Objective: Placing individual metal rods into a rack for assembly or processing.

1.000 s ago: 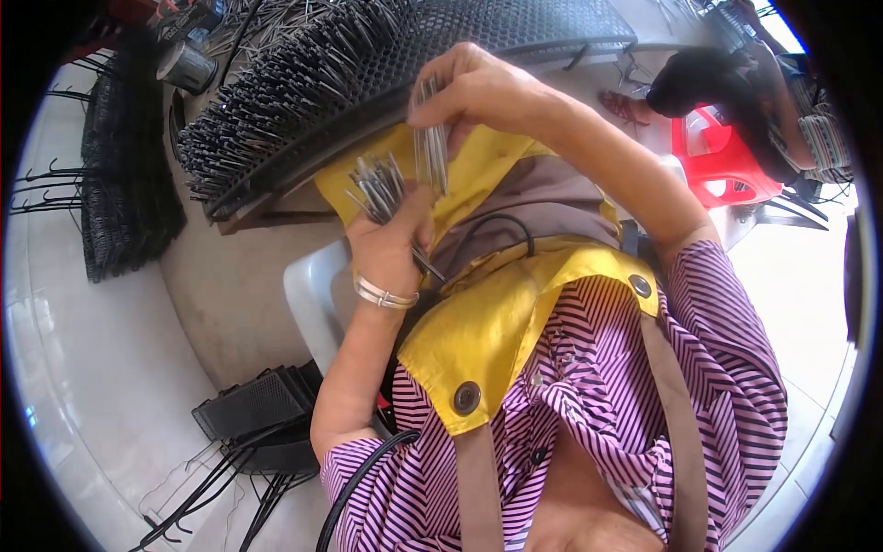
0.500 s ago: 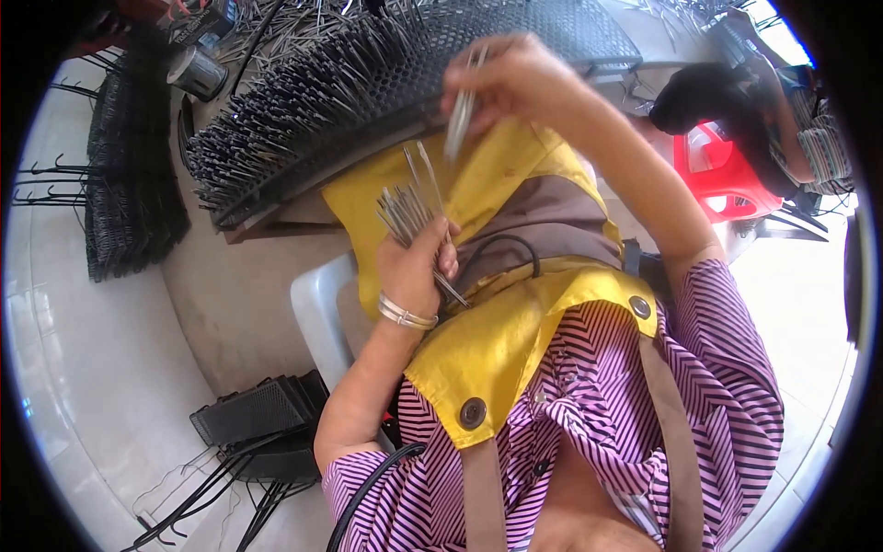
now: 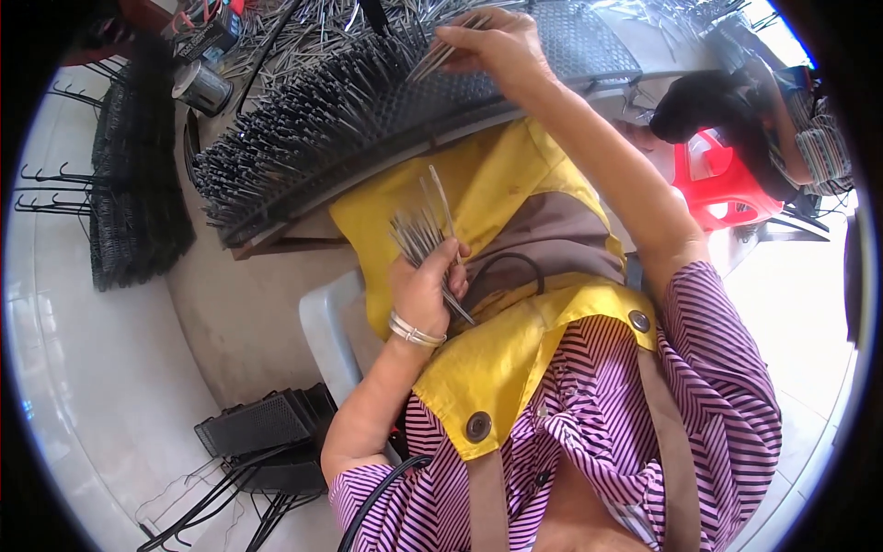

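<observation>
Head view: my left hand (image 3: 425,293) grips a bundle of metal pins (image 3: 421,235) over my yellow apron (image 3: 497,198); my right hand (image 3: 492,44) pinches several pins (image 3: 441,57) at the black perforated rack's (image 3: 386,110) far edge.

The perforated black panel (image 3: 552,55) is densely filled with upright metal pins (image 3: 303,120) on its left portion, blocking lateral passage there; its right portion is bare mesh. Between the panel's near edge and the yellow apron (image 3: 515,184) lies a gap, partly occupied by the left hand (image 3: 423,290) and its pin bundle (image 3: 423,230).
</observation>
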Demonstrator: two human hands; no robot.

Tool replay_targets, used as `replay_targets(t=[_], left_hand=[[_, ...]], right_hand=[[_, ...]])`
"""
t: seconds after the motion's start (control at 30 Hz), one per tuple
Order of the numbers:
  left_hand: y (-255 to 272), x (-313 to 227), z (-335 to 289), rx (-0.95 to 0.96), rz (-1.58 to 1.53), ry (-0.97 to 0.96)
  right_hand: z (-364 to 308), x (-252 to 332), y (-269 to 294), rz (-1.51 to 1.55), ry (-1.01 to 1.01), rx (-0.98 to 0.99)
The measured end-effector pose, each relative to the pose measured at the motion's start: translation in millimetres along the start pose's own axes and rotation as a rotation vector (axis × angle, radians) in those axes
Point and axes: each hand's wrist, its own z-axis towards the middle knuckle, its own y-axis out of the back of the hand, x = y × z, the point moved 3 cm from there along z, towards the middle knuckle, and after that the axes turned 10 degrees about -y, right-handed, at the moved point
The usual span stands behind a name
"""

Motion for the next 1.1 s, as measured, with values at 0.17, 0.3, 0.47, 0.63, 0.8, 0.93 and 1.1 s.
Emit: replay_targets(t=[0.17,0.3,0.47,0.63,0.8,0.93,1.1], left_hand=[[0,1,1,-0.010,-0.017,-0.005],[1,3,0,0.005,-0.017,0.005],[1,2,0,0.019,-0.005,0.015],[1,3,0,0.018,0.001,0.008],[3,4,0,0.036,-0.004,0.009],[4,5,0,0.042,-0.017,0.010],[4,4,-1,0.042,-0.012,0.004]], right_hand=[[-7,-3,-9,0.013,0.041,-0.017],[-9,-4,-15,-0.014,0.057,-0.054],[-6,-5,-19,-0.039,0.105,-0.037],[-6,-9,-21,-0.092,0.134,-0.031],[-8,-6,-24,-0.314,0.193,-0.048],[-12,-6,-30,-0.438,0.176,-0.059],[-13,-7,-36,-0.473,0.218,-0.111]])
